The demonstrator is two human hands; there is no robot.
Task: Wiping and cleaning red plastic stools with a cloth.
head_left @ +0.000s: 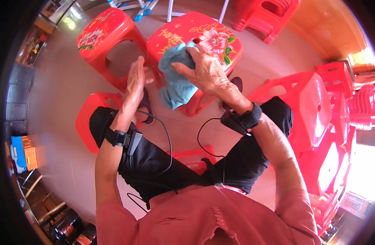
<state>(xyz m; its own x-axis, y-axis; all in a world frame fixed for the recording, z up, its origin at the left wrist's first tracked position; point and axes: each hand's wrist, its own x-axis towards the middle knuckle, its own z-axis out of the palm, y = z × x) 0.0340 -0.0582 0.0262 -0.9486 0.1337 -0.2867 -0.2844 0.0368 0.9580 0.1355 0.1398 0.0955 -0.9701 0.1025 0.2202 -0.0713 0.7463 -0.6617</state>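
A light-blue cloth [180, 87] lies over the near left edge of a red plastic stool [170, 32] with a printed flower on its seat, and its lower end hangs down in front. My right hand [206, 70] grips the upper part of the cloth against the seat top, thumb toward the left. My left hand [136, 77] is held in the air left of the cloth, turned on edge with its fingers stretched out and nothing in them. Beside it, at the far left, stands a second red flowered stool [108, 30].
Stacked red stools [308, 110] fill the right side, and another stack [269, 14] stands at the far right near a wooden panel [322, 26]. Another red stool [86, 122] is by my left knee. Black cables [170, 141] hang from the devices on my wrists.
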